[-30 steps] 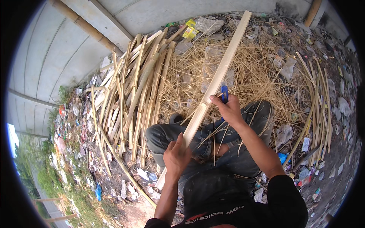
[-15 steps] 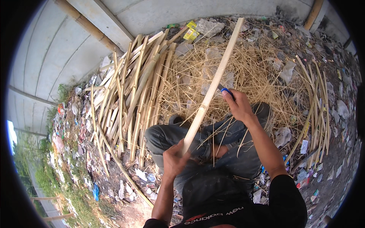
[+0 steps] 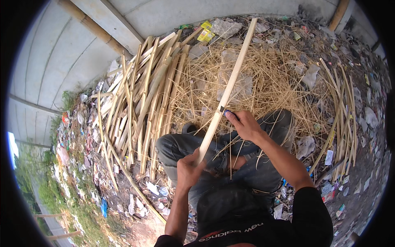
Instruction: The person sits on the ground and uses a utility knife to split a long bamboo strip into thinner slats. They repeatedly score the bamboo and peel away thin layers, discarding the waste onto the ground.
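A pale, flat bamboo strip [image 3: 231, 82] slants from seven to one o'clock; a blue-handled knife [image 3: 222, 109] has its dark blade against it.

Passage: open air over tangled straw-coloured shavings [image 3: 279, 82], right side. Obstacles: long pale bamboo strip [image 3: 235, 76] slanting across, left; bent dark-grey trousered knees [image 3: 168, 147] below.

counting one bamboo strip [image 3: 226, 90] in left fingers [image 3: 192, 158], one knife [image 3: 226, 112] in right fingers [image 3: 233, 118], one shavings heap [image 3: 275, 76] beyond them, two bamboo piles [image 3: 144, 103] to either side.
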Motion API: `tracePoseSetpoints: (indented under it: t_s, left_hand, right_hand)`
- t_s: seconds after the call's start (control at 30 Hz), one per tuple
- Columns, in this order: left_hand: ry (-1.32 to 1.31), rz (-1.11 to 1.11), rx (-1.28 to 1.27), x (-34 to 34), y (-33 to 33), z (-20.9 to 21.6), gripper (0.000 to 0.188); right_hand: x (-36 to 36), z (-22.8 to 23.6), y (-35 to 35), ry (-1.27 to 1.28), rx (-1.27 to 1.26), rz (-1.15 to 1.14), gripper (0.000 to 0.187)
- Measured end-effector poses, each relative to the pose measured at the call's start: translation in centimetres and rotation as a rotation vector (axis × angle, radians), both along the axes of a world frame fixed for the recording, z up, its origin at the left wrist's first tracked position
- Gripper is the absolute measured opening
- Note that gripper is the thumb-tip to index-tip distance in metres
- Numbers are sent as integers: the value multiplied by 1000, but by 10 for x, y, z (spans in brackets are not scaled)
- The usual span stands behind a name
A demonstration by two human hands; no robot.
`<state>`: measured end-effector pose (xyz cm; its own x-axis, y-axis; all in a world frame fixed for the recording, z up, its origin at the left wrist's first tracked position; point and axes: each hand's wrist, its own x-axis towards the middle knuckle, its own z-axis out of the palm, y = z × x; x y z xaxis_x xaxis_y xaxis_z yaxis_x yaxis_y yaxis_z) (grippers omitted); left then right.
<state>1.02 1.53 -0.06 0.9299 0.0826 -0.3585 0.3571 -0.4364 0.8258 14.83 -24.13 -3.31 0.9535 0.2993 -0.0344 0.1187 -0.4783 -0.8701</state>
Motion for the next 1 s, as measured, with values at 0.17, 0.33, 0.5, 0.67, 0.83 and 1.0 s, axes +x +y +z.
tracePoseSetpoints:
  t_s: [0.17,0.33,0.5,0.67,0.83,1.0]
  left_hand:
    - [-1,61,-172,-10,7,-9,53]
    - [23,58,-243,-12,7,-14,52]
    - [32,48,-243,-10,6,-6,53]
    - [-19,41,-247,-6,5,-6,52]
    - [18,37,-156,-3,2,0,55]
    - [-7,42,-177,-9,2,-16,56]
  right_hand:
    - [-5,10,0,46,75,60,64]
    - [7,-10,-10,437,361,166,72]
    - [13,-6,-17,873,569,217,72]
    - [1,4,0,6,26,47,68]
    - [-18,15,7,-43,24,42,63]
    - [-9,-12,0,270,166,116,67]
